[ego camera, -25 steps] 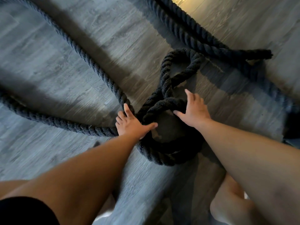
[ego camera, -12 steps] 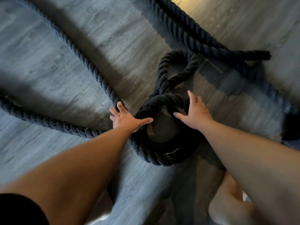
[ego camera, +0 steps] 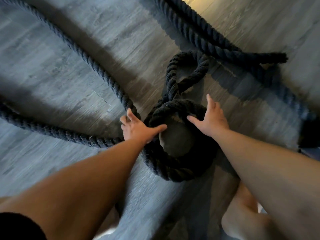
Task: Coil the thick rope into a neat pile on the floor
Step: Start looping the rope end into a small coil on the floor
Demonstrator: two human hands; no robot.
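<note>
The thick dark rope lies on the grey wood floor, with a round coil (ego camera: 173,168) in front of me. A small twisted loop (ego camera: 188,58) sticks out beyond the coil. My left hand (ego camera: 138,129) sits at the coil's left side, fingers curled over the long strand (ego camera: 97,70) where it joins, thumb laid on the coil. My right hand (ego camera: 212,119) rests flat on the coil's right side, thumb at the inner edge, fingers straight and apart. A frayed rope end (ego camera: 277,57) lies at the upper right.
Another long strand (ego camera: 52,132) runs off to the left edge, and a thick length (ego camera: 190,26) runs from the top towards the frayed end. My bare leg (ego camera: 242,222) is at the bottom right. A dark object (ego camera: 310,135) sits at the right edge.
The coil's far arc has been drawn in tighter. My right fingers, earlier draped over the coil, now point straight past it. My left hand shifted slightly up along the strand.
</note>
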